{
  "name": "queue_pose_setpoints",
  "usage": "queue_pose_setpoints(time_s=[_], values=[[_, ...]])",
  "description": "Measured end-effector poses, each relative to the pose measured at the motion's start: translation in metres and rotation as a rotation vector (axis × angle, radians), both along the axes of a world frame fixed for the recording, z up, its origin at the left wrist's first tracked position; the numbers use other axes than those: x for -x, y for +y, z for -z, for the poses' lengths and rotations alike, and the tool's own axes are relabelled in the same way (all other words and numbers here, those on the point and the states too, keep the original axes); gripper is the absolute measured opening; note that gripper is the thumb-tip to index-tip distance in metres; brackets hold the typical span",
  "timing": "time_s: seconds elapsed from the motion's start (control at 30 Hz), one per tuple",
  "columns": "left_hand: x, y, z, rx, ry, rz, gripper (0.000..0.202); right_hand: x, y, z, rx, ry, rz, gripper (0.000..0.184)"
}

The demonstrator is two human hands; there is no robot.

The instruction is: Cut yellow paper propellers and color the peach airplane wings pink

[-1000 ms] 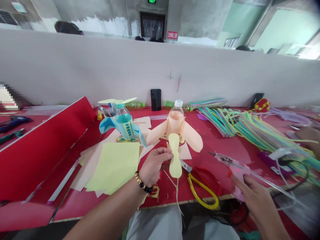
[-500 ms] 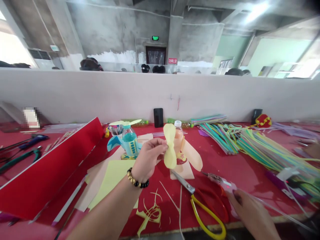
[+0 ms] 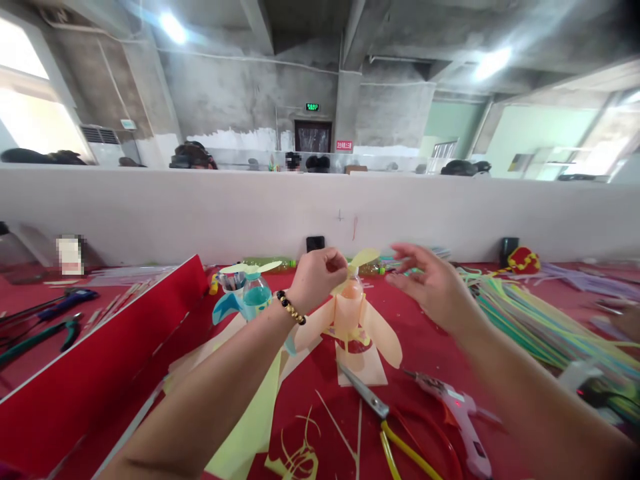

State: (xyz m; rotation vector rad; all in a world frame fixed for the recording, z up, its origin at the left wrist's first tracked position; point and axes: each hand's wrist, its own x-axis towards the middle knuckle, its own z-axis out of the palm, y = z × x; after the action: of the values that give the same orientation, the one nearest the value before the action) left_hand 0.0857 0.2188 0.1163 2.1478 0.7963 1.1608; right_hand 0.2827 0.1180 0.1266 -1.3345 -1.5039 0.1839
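1. Red cloth-covered worktable (image 3: 425, 353) takes up the whole lower half, and it's pretty messy with paper offcuts.
2. A long red board (image 3: 100, 360) stands on edge along the left side, slanting away toward the white partition wall (image 3: 150, 213).
3. A big sheaf of green, yellow and pink plastic strips (image 3: 540, 320) is fanned out on the right of the table.
4. A pale yellow paper sheet (image 3: 255, 420) lies near the front edge, partly under the left forearm.
5. The clear plastic bottle with peach paper wings (image 3: 349, 315) stands upright mid-table. A similar blue-winged bottle (image 3: 253, 300) is just left of it.
6. The left hand (image 3: 317, 279) is closed in a pinch at the peach bottle's top, gripping the yellow paper propeller (image 3: 364, 258), which sits right over the cap.
7. The right hand (image 3: 433, 290) floats just right of the bottle with fingers spread wide, holding nothing.
8. A pink glue gun (image 3: 463, 417) lies on the cloth below the right arm.
9. Yellow-and-red-handled scissors (image 3: 383, 427) lie beside the gun, blades pointing at the bottle.
10. A dark beaded bracelet (image 3: 290, 308) is on the left wrist.
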Motion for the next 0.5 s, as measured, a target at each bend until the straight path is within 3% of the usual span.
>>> queue_pose_setpoints(time_s=[0.07, 0.23, 0.4, 0.5], values=[[-0.004, 0.009, -0.004, -0.114, 0.051, -0.042, 0.008, 0.005, 0.023, -0.007, -0.028, -0.048, -0.070, 0.047], [-0.014, 0.029, -0.003, -0.403, 0.129, -0.087, 0.014, 0.004, 0.059, -0.007, -0.054, -0.227, -0.088, 0.014], [-0.022, 0.046, 0.012, -0.502, 0.076, -0.063, 0.022, -0.007, 0.078, 0.007, -0.087, -0.346, -0.032, 0.015], [-0.025, 0.054, 0.022, -0.554, 0.066, -0.040, 0.026, -0.012, 0.083, 0.017, -0.211, -0.478, -0.026, 0.021]])
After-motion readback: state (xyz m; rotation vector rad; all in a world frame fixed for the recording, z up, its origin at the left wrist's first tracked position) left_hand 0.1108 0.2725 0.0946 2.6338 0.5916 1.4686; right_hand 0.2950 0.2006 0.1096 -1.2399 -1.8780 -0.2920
